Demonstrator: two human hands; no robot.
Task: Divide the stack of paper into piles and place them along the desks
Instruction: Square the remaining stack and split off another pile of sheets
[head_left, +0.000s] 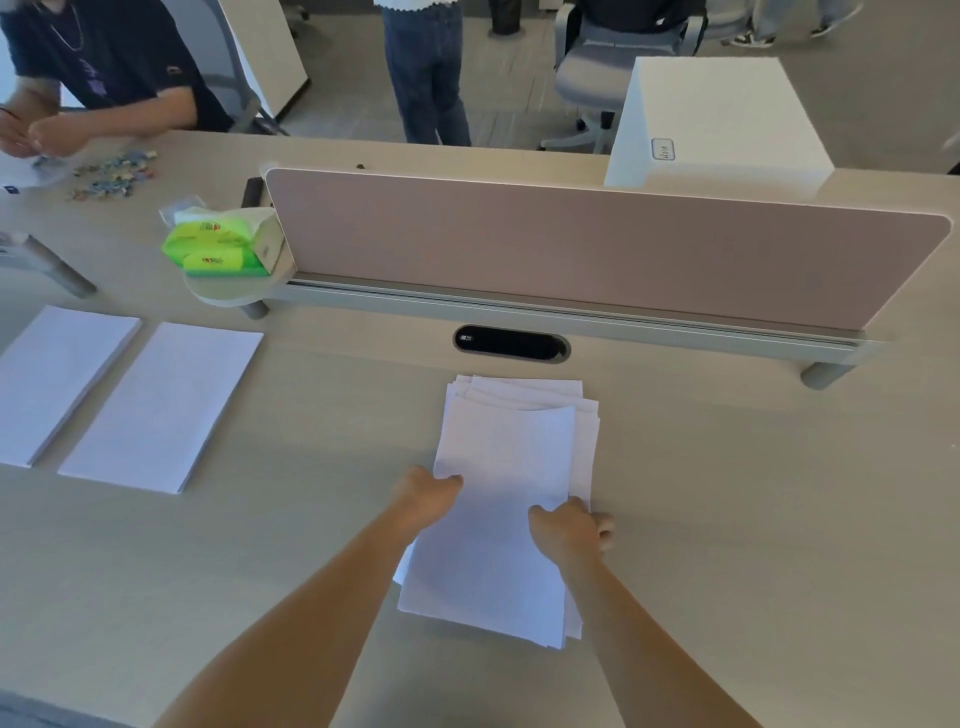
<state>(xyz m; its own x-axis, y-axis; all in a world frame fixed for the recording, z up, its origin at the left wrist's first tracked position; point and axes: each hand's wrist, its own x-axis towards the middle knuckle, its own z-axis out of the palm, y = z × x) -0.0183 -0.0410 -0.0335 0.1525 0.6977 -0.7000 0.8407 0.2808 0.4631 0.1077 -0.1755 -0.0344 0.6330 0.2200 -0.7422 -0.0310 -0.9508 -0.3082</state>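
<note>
Both my hands are on the loose paper stack (511, 499), mid-desk (727, 519), just in front of the cable grommet (511, 343) and the pink divider screen (571, 244).

Left hand (423, 493): fingers curled at the stack's left edge, pinching what looks like the upper sheets. Right hand (571, 527): clenched over the right edge nearer me, thumb on top, fingers wrapped under; how many sheets it holds, can't tell.

Stack is messy: sheets fanned at the far end, corners offset at the near end. Two squared piles already down at far left: left pile (57, 384), second pile (163, 405), just beside each other with a thin gap.

My read: I'm splitting off the next pile. To do it well:
- Separate at one clean layer on both sides, else the bundle skews or sheds sheets.
- Keep thumbs pressing down so the top sheet doesn't slide.
- Lift the near edge first, let the rest peel off flat.
- Tap edges square before setting down; the fanning will carry over otherwise.
- Match thickness to the two piles by eye.
- Place to the right of the second pile, same gap, same orientation.

Tissue packs (221, 244) on the small shelf are well clear.
</note>
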